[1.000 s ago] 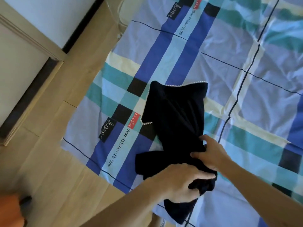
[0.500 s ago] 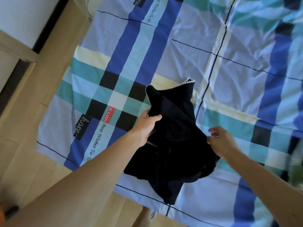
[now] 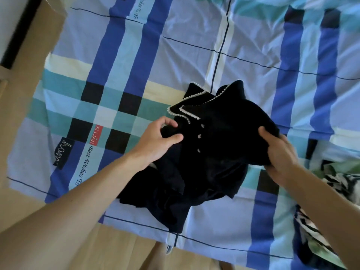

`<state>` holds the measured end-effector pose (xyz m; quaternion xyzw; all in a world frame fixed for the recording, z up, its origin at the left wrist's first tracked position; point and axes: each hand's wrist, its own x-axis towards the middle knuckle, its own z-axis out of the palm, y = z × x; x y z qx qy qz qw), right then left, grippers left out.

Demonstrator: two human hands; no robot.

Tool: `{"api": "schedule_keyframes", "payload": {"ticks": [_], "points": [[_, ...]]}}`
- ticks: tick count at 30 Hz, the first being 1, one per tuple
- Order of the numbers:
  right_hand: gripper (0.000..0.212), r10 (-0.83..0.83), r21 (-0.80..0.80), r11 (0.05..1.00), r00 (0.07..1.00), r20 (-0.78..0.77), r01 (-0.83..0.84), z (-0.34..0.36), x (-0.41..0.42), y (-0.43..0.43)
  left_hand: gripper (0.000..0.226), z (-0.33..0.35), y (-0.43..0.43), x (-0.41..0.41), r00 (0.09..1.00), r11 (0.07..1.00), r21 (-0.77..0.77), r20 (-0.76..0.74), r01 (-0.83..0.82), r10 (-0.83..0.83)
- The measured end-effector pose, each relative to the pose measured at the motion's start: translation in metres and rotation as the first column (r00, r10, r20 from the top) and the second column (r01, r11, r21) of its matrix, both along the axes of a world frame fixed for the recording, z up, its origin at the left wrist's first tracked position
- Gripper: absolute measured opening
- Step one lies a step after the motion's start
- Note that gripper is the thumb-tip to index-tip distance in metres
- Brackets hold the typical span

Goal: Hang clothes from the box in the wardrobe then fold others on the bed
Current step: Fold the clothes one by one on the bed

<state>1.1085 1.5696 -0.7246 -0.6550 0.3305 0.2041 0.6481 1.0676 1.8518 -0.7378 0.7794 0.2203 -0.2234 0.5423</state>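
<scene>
dark garment [image 3: 214,145] gripped between left hand [image 3: 155,141], right hand [image 3: 280,154]

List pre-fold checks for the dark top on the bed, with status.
1. Pinch of left hand on dark top: ok.
2. Grip of right hand on its other side: ok.
3. The collar and buttons face up: ok.
4. Top lies flat: not ok, lower half bunched.
5. Sleeves laid out: cannot tell, hidden in folds.
6. The patterned garment lies apart from it: ok.
</scene>
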Motion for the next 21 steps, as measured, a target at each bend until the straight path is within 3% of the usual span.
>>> {"api": "schedule_keyframes", "payload": {"ticks": [3,5,6,8,10,12,14,15,18,21], "points": [[0.015,-0.125,-0.100,0.988,0.992,-0.029,0.122,-0.001,0.000,-0.045,0.041,0.005,0.036,-0.012,0.997,0.991,0.130,-0.072,-0.009,0.019],[0.017,-0.118,-0.233,0.968,0.990,-0.082,0.096,-0.013,-0.003,-0.075,0.045,0.005,0.061,-0.024,0.973,0.965,0.229,-0.215,0.129,-0.079],[0.015,-0.065,-0.307,0.951,0.989,-0.132,0.022,-0.019,-0.006,-0.088,0.039,0.003,0.073,-0.029,0.934,0.941,0.238,-0.319,0.242,-0.160],[0.015,0.073,-0.390,0.902,0.956,-0.285,-0.185,-0.039,-0.012,-0.115,0.027,0.001,0.086,-0.033,0.770,0.843,0.210,-0.556,0.494,-0.312],[0.013,0.228,-0.414,0.822,0.893,-0.388,-0.390,-0.053,-0.017,-0.127,0.063,-0.004,0.086,-0.027,0.615,0.711,0.179,-0.667,0.680,-0.420],[0.022,0.359,-0.443,0.716,0.828,-0.431,-0.540,-0.060,-0.012,-0.122,0.087,-0.012,0.074,-0.013,0.672,0.705,0.237,-0.599,0.668,-0.435],[0.044,0.407,-0.410,0.730,0.830,-0.381,-0.547,-0.060,-0.003,-0.105,0.075,-0.022,0.050,0.005,0.808,0.811,0.258,-0.451,0.525,-0.380],[0.054,0.405,-0.380,0.761,0.842,-0.355,-0.526,-0.059,0.001,-0.096,0.068,-0.028,0.037,0.014,0.833,0.850,0.207,-0.407,0.484,-0.375],[0.048,0.480,-0.360,0.705,0.785,-0.391,-0.611,-0.062,0.010,-0.076,0.068,-0.047,-0.003,0.031,0.781,0.850,0.006,-0.400,0.526,-0.481],[0.024,0.518,-0.329,0.693,0.760,-0.391,-0.642,-0.053,0.018,-0.065,0.029,-0.047,-0.021,0.050,0.718,0.750,0.061,-0.351,0.659,-0.602]]}}
